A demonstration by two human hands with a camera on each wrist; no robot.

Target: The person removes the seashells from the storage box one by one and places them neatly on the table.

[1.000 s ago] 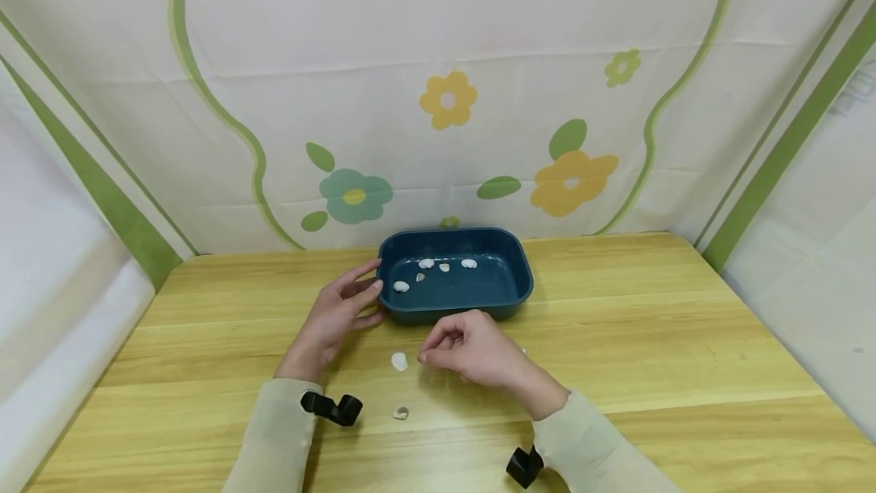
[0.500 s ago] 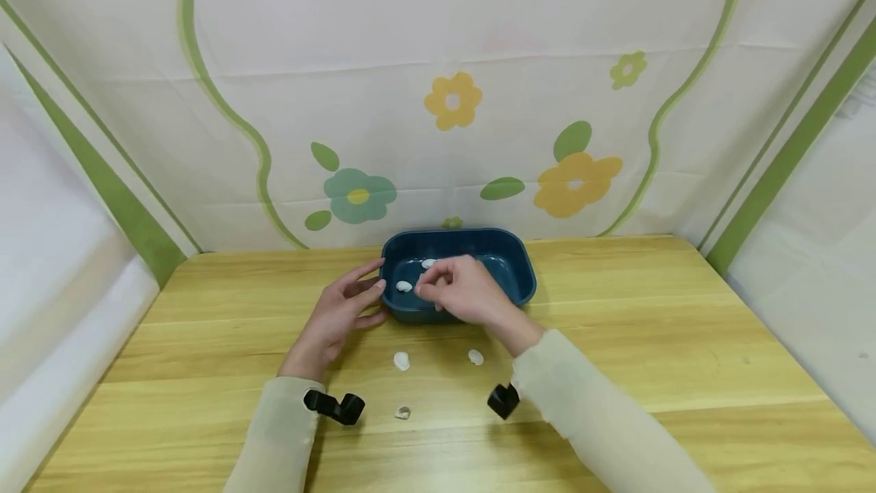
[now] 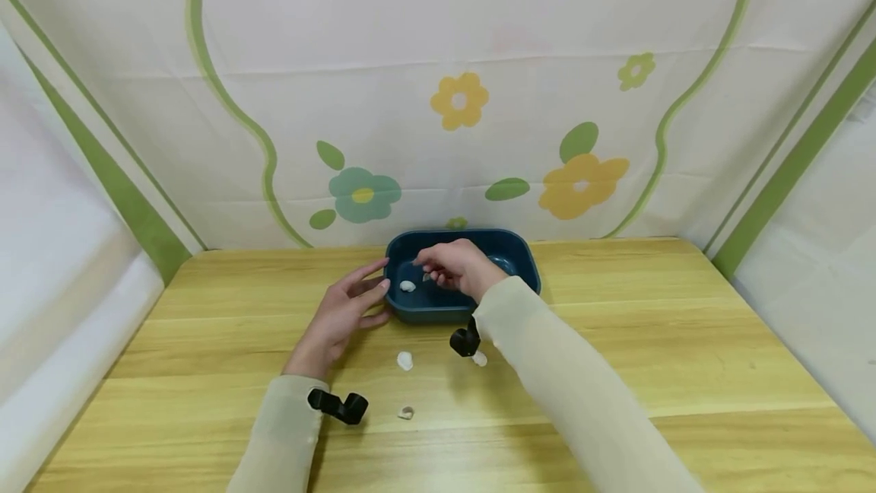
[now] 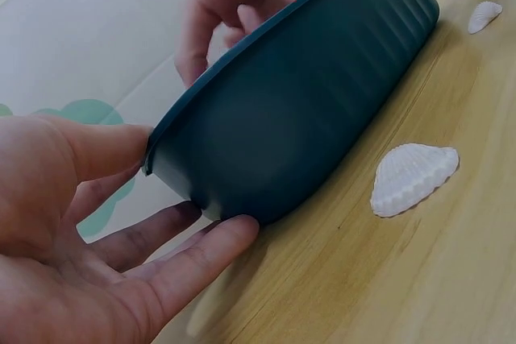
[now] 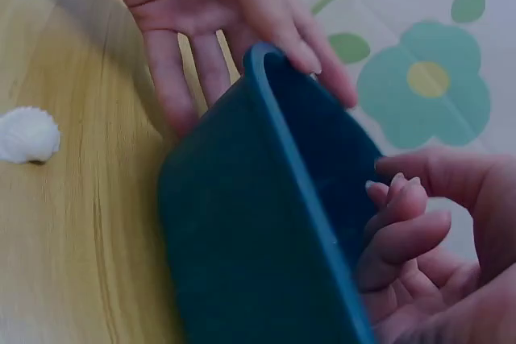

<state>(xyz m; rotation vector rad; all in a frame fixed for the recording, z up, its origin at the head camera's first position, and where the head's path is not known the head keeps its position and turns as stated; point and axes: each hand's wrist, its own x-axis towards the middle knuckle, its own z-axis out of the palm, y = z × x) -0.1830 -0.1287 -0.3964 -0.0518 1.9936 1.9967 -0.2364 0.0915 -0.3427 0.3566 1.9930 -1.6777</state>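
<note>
A dark blue plastic basin [image 3: 431, 314] stands at the back of the table, against the cloth. My left hand [image 3: 342, 314] rests against its left end, fingers spread and mostly straight, touching the rim and side wall. Over the inside of the basin is my right hand [image 3: 457, 266], its index finger stretched out and its other fingers bent. Whether it holds anything between its fingertips I cannot tell. Beside its fingers a white seashell [image 3: 407, 286] and a small shell [image 3: 426, 277] lie on the basin floor; the hand covers other parts of it.
Three shells lie on the wooden table in front of the basin: a white scallop-like shell [image 3: 404, 361], another white shell [image 3: 479, 358] beside the right wrist's camera, and a small curled shell [image 3: 405, 412] nearer me. A flower-printed cloth [image 3: 458, 158] rises behind.
My right hand has moved from the table in front of the basin up over its inside, then farther back, its index finger straightening. The left hand has stayed at the basin's end.
</note>
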